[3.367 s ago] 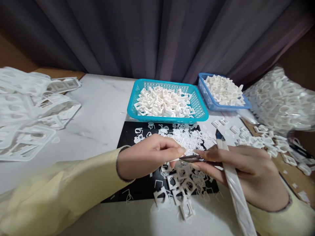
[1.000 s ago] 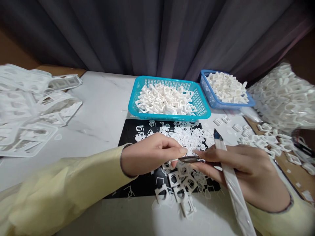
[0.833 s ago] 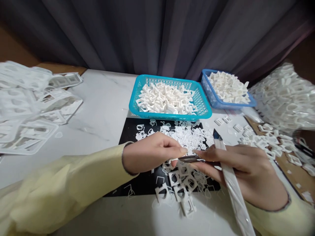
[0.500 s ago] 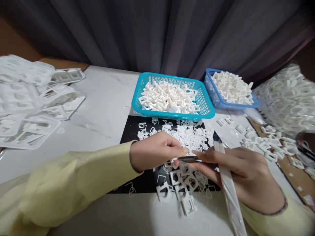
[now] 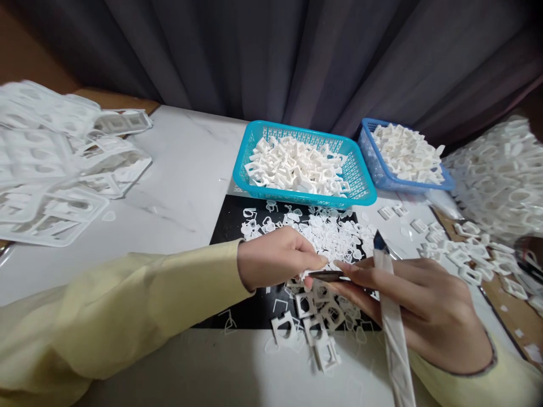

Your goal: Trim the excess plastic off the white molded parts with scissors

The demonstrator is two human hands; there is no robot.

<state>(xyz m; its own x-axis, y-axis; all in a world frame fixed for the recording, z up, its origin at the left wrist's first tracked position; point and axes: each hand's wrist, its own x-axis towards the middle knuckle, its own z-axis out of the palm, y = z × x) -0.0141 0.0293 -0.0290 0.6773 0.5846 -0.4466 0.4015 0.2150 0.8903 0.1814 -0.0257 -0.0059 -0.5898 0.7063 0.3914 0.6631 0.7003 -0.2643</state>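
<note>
My left hand (image 5: 282, 257) is closed, thumb and fingers pinching a small white plastic piece (image 5: 304, 275) that is mostly hidden. My right hand (image 5: 424, 305) is closed around a slim dark metal tool (image 5: 326, 276), whose tip reaches the piece; its exact kind is unclear. A white-wrapped stick (image 5: 392, 333) with a slanted dark tip also rests across the right fingers. Below the hands lie several white plastic frames (image 5: 314, 328) with round openings. Thin white scraps (image 5: 335, 234) are heaped behind them on a black mat (image 5: 254, 308).
A turquoise basket (image 5: 303, 198) full of white parts stands behind the mat, with a blue basket (image 5: 401, 183) of parts beside it. Moulded white sheets (image 5: 55, 164) lie left. On the right are loose white parts (image 5: 470, 254) and a large bag of parts (image 5: 504, 175).
The view has shifted slightly, so most things sit a little further right. Both hands keep their grip and nearly the same pose around the piece.
</note>
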